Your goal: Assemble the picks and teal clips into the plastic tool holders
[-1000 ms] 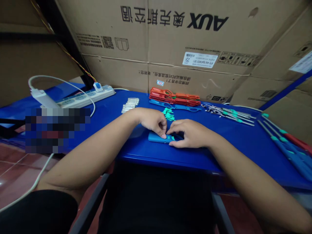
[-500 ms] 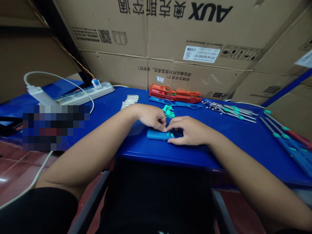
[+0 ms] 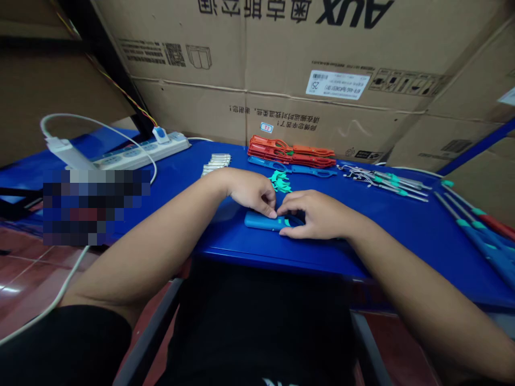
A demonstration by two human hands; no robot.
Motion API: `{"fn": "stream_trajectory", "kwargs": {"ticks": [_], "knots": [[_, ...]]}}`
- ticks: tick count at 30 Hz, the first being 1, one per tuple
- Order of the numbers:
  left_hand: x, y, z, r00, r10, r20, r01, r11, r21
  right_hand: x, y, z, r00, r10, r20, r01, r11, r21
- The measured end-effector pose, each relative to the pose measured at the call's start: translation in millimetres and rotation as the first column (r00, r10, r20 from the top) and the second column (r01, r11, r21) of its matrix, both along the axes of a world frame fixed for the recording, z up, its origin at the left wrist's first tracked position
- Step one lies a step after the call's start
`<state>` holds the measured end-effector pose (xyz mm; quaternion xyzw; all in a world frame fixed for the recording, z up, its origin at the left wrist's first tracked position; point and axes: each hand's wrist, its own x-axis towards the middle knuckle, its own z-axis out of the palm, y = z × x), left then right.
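Note:
My left hand (image 3: 251,193) and my right hand (image 3: 311,215) meet over a blue plastic handle (image 3: 259,221) lying flat on the blue table (image 3: 386,236). The left fingertips pinch its middle, and the right hand wraps its far end, hiding most of that end. A teal insert (image 3: 287,221) shows between my fingers. Just beyond my hands lies a small pile of teal plastic pieces (image 3: 280,182). Behind it are rows of orange-red handles (image 3: 292,153) and blue handles (image 3: 292,168).
Small silver cylinders (image 3: 216,163) lie back left, near a white power strip (image 3: 140,153) and its cable. Metal parts with green sleeves (image 3: 386,179) and screwdrivers with blue and red handles (image 3: 478,233) lie to the right. Cardboard boxes (image 3: 281,69) stand behind the table.
The whole view has shifted slightly upward in the frame. Both hands stay on the blue handle, with no clear change in their grip.

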<state>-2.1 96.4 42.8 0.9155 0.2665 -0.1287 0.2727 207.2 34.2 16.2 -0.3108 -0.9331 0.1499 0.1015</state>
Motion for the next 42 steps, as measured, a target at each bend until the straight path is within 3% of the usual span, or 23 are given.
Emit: {"fn": "stream_trajectory", "kwargs": {"ticks": [5,7,9,12,17,42], "knots": [[-13.3,-23.5,11.1,0.997,0.045,-0.064,-0.032,0.981,0.194,-2.6,-1.6,1.0,0.999,-0.02,0.044,0.021,1.0,-0.022],[-21.2,-39.8,10.2,0.995,0.1,-0.02,-0.088,0.942,0.324,-3.7,-2.7,1.8,0.999,-0.029,0.039,0.03,0.999,-0.028],[-28.3,-54.3,4.7,0.994,0.11,0.024,-0.111,0.921,0.375,-4.4,-3.5,2.2,0.999,-0.031,0.019,0.032,0.999,-0.038],[-35.0,-64.8,-8.1,0.986,0.102,0.133,-0.144,0.924,0.354,-4.5,-3.7,1.8,0.999,-0.035,0.004,0.035,0.998,-0.054],[-37.9,-61.2,-22.0,0.952,0.027,0.305,-0.129,0.94,0.317,-2.6,-2.6,0.9,1.0,-0.014,0.016,0.015,0.998,-0.056],[-36.3,-63.4,-26.5,0.922,-0.025,0.386,-0.109,0.941,0.322,-5.5,-6.0,0.2,0.998,-0.053,0.026,0.054,0.997,-0.063]]}}
